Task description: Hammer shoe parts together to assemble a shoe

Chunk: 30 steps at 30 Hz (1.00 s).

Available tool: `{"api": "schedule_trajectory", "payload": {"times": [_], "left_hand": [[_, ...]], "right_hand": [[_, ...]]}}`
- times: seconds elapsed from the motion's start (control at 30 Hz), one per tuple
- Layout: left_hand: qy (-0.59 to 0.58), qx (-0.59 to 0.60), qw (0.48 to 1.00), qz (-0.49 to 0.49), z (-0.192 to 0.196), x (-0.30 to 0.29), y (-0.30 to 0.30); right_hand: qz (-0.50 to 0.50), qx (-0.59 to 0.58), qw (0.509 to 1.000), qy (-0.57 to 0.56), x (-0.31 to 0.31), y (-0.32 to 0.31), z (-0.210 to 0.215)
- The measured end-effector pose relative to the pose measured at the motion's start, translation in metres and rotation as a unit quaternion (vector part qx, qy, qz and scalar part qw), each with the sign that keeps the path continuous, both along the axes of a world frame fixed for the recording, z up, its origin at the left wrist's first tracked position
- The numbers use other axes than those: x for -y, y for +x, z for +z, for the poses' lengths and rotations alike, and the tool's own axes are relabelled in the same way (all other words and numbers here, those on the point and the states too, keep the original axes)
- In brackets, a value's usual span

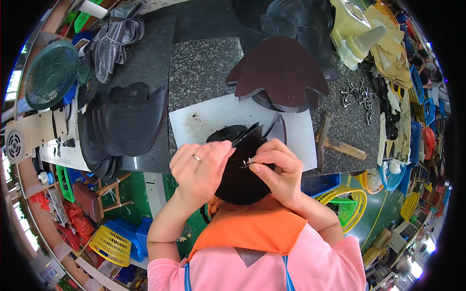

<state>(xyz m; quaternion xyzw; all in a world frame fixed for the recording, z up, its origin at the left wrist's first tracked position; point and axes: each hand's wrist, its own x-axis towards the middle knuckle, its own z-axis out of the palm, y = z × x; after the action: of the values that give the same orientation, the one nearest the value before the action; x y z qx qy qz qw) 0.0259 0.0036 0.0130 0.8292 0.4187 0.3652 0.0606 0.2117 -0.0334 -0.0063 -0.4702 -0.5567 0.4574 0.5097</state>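
Left hand (200, 167) (ring (196, 158) on finger) gripping black piece (240, 182); right hand (279, 167) pinching small metal bit (247, 163).

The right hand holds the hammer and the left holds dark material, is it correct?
No: the head view shows the right hand pinching a small metal piece; the hammer lies on the table. The left hand does hold dark material.

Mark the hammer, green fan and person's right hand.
Hammer (344, 147): head view, on its wooden handle.
Green fan (52, 75): head view, middle of its grille.
Right hand (284, 173): head view, middle of the hand.
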Motion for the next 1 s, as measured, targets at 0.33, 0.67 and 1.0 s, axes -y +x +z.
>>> {"api": "schedule_trajectory", "payload": {"times": [0.33,0.67,1.0], "left_hand": [[-0.381,0.337,0.857,0.083,0.02,0.005,0.013],[-0.468,0.447,0.759,0.074,0.033,0.011,0.018],[-0.494,0.445,0.745,0.05,0.038,0.018,0.018]], "right_hand": [[-0.027,-0.025,0.999,0.03,-0.005,-0.002,0.01],[-0.04,-0.071,0.994,0.075,-0.002,-0.004,0.01],[-0.074,-0.043,0.995,0.059,0.003,-0.008,0.009]]}}
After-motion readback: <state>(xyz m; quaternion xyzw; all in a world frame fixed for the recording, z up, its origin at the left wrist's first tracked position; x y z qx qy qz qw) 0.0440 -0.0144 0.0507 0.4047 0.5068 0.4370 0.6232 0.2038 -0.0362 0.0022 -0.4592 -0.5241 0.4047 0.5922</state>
